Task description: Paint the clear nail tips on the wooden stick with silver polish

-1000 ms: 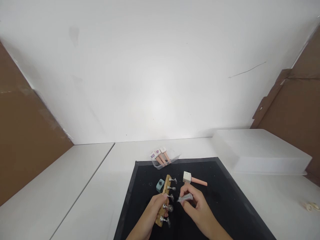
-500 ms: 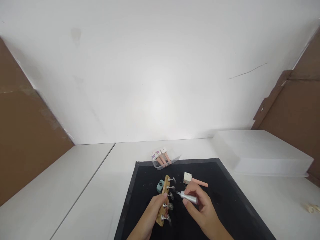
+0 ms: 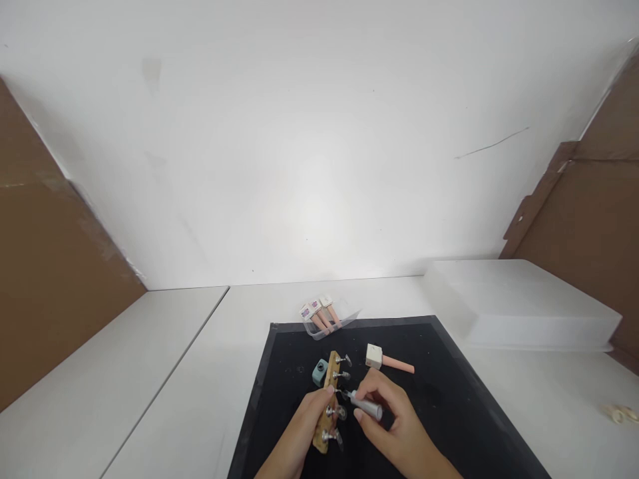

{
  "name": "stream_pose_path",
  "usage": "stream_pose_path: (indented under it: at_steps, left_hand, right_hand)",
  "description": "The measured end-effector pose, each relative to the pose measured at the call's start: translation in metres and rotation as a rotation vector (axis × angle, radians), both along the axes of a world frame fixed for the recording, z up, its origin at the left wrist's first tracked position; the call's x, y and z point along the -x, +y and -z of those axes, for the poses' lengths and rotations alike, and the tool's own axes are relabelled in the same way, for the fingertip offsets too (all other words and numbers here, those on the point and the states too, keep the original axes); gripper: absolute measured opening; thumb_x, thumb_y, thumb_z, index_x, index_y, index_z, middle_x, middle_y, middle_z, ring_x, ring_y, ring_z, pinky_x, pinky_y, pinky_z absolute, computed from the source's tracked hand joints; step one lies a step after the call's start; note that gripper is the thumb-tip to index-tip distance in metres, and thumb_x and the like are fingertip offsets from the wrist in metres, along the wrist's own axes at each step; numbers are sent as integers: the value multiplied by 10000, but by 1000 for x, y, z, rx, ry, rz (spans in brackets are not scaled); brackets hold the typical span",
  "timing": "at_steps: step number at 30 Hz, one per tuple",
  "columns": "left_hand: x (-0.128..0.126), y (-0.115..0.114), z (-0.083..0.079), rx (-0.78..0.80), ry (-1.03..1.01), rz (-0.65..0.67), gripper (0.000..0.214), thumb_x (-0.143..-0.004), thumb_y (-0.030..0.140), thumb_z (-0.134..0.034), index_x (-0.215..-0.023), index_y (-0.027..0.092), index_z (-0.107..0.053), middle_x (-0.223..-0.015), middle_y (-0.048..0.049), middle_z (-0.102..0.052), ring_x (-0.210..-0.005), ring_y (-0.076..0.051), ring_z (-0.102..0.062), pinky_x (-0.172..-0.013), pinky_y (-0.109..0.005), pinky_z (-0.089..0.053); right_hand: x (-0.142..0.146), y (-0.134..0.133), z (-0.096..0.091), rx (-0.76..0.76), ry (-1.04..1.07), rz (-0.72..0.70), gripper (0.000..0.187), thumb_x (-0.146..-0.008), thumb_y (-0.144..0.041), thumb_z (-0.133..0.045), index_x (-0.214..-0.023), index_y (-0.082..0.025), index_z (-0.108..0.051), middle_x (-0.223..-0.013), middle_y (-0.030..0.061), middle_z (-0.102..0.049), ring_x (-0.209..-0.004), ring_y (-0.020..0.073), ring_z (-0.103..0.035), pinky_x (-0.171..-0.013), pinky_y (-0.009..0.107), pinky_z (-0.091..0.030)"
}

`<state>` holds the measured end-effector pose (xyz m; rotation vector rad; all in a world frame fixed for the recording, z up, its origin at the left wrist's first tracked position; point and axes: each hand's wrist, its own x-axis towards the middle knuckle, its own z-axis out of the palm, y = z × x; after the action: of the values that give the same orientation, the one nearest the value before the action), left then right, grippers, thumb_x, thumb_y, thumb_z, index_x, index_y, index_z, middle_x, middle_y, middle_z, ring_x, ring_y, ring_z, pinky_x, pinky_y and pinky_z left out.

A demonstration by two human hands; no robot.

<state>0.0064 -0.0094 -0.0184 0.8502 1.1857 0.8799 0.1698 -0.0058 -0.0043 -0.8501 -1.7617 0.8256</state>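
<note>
I am gripping a wooden headstock piece [image 3: 327, 406] in my left hand [image 3: 299, 432], fingers closed around its lower left side, and I am holding it tilted just above the black mat [image 3: 449, 412]. Silver tuning pegs [image 3: 343, 376] are sticking out along its right edge. My right hand [image 3: 394, 422] is pinching a small silver screwdriver [image 3: 365, 406], thumb and fingers closed around its barrel, and I am pointing its tip leftwards at the pegs near the middle of the headstock piece; the tip is looking as if it is touching one, though I cannot tell for sure. My two hands are sitting close together, almost meeting at the tool.

A small teal block [image 3: 320, 370] is lying on the mat just beside the upper end of the wood. A cream cube on a pink handle [image 3: 387, 360] is resting on the mat near my right hand. Beyond the mat's far edge, a clear tray of pink-handled pieces [image 3: 322, 314] is sitting on the white counter [image 3: 164, 372], and a white box [image 3: 519, 303] is standing to the right.
</note>
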Motion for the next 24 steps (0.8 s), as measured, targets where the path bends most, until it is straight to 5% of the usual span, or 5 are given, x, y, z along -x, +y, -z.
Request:
stream_pose_path:
  at_steps: [24]
  left_hand:
    - [-2,1,2,-19,-31,-15,483,-624,604,-570,-739,138,-520,-635,14,-497,-616,-126,-468,-651,-286,-391]
  right_hand:
    - [2,0,4,101,-57,-40,232,-594,14,-459,-680,-201,-449,-605,-65,-334,-492,99,-344,-458,201,-279]
